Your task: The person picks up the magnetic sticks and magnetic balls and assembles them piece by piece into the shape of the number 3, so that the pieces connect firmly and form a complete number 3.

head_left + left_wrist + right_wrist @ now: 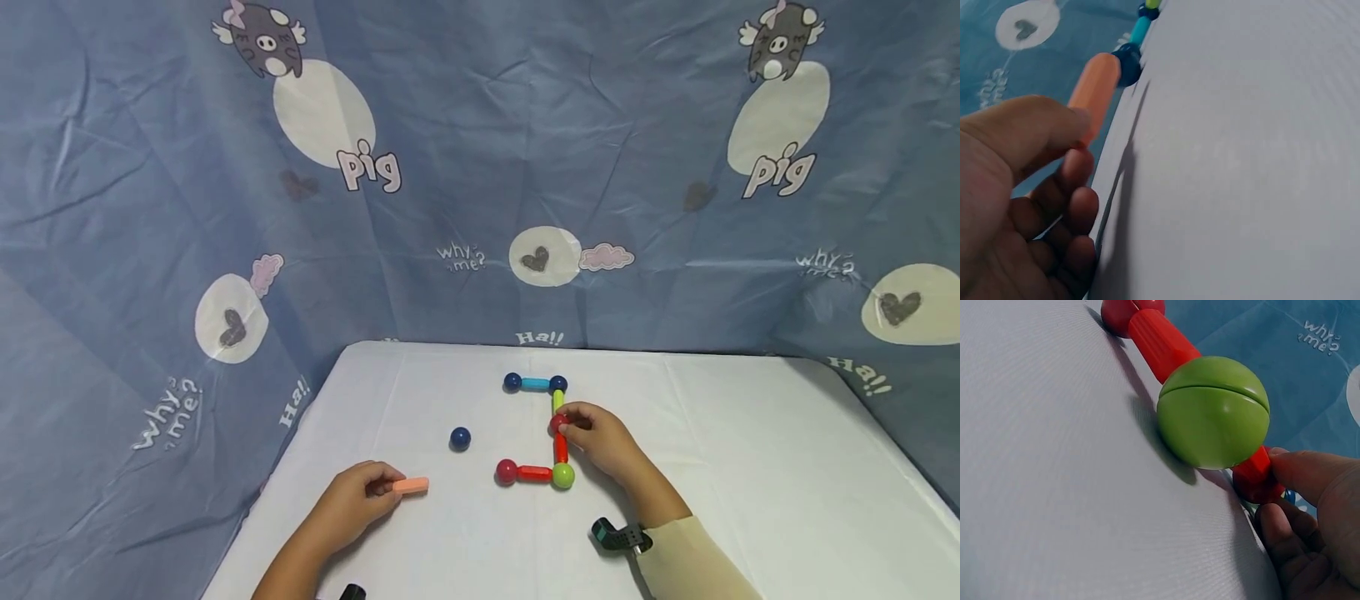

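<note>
My left hand (356, 505) pinches an orange magnetic stick (412, 486) between thumb and fingers; the left wrist view shows the stick (1095, 92) tilted up from the fingertips. On the right, my other hand (604, 439) pinches a red ball (557, 424) in a joined chain. From that ball a red stick (561, 450) runs nearer to a green ball (563, 476), large in the right wrist view. Another red stick (535, 474) leads left to a second red ball (507, 472). Farther back, a lime stick (558, 402) meets a dark blue ball (558, 383).
A light blue stick (536, 384) links that ball to another dark blue ball (512, 382) at the back. One loose dark blue ball (461, 438) lies between my hands. The white table (750, 467) meets a blue patterned cloth (465, 183) behind.
</note>
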`<state>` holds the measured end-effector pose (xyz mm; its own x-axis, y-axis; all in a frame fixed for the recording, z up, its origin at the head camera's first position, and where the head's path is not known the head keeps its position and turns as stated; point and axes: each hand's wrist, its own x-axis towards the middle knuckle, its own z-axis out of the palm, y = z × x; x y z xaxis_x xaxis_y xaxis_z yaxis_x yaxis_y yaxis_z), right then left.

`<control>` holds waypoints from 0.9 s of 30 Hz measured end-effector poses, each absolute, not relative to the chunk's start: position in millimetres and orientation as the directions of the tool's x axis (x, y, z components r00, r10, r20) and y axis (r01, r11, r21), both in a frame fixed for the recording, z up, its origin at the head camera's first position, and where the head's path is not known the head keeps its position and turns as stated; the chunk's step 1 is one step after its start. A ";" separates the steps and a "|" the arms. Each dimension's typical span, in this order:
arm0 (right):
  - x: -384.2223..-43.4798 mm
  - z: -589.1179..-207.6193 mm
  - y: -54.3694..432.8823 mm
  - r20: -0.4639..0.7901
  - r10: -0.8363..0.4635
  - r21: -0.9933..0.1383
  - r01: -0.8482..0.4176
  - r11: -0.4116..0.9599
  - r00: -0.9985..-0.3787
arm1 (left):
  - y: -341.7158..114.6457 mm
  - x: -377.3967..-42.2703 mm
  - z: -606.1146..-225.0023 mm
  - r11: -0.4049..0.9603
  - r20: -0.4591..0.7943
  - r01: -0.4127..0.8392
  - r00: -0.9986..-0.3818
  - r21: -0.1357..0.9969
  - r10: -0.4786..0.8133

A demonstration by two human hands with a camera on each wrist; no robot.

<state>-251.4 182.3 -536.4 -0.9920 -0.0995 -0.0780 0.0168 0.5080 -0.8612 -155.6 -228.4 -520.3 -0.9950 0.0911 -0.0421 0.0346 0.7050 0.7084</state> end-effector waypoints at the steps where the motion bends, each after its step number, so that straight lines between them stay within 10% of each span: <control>1: -251.5 -536.2 182.8 -0.079 -0.098 -0.857 0.018 0.515 -0.992 | -225.1 -157.3 -520.4 0.694 -0.043 0.038 -0.994 0.719 0.099; 27: -251.6 -535.5 184.6 -0.066 -0.116 -0.852 -0.005 0.524 -0.991 | -137.2 -218.7 -491.3 0.660 0.062 0.217 -0.966 0.719 0.250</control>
